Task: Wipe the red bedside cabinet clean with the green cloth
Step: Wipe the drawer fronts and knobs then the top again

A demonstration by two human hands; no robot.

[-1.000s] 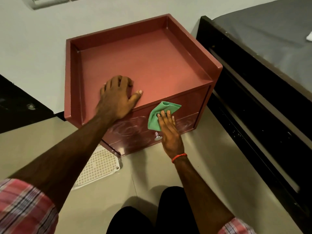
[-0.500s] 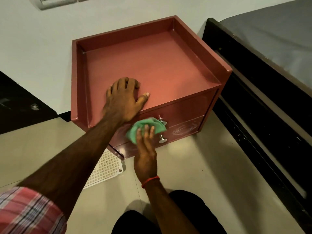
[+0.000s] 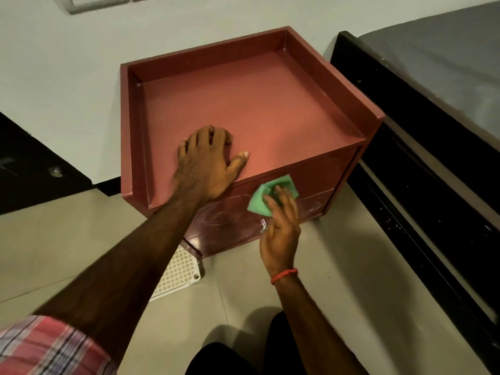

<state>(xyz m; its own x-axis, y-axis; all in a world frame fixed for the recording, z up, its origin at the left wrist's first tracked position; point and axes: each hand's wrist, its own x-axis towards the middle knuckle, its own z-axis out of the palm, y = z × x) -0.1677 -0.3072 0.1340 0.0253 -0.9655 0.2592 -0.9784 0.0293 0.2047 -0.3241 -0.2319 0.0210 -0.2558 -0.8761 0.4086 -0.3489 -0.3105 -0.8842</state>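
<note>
The red bedside cabinet (image 3: 270, 109) stands against the white wall, with a raised rim on three sides of its top. My left hand (image 3: 205, 163) lies flat on the top near the front edge, fingers spread. My right hand (image 3: 280, 234) presses the crumpled green cloth (image 3: 266, 197) against the cabinet's drawer front, just below the top edge. Pale smear marks show on the drawer front left of the cloth. A metal knob (image 3: 263, 226) peeks out beside my right palm.
A dark bed frame (image 3: 422, 185) with a grey mattress (image 3: 446, 55) runs along the right. A white perforated plastic panel (image 3: 177, 274) lies on the tiled floor under the cabinet's front left corner. A black object (image 3: 32, 163) sits at the left.
My right hand has swept the cloth across the drawer front, left half a second ago and now back to the right and slightly up. My left hand stays planted on the top.
</note>
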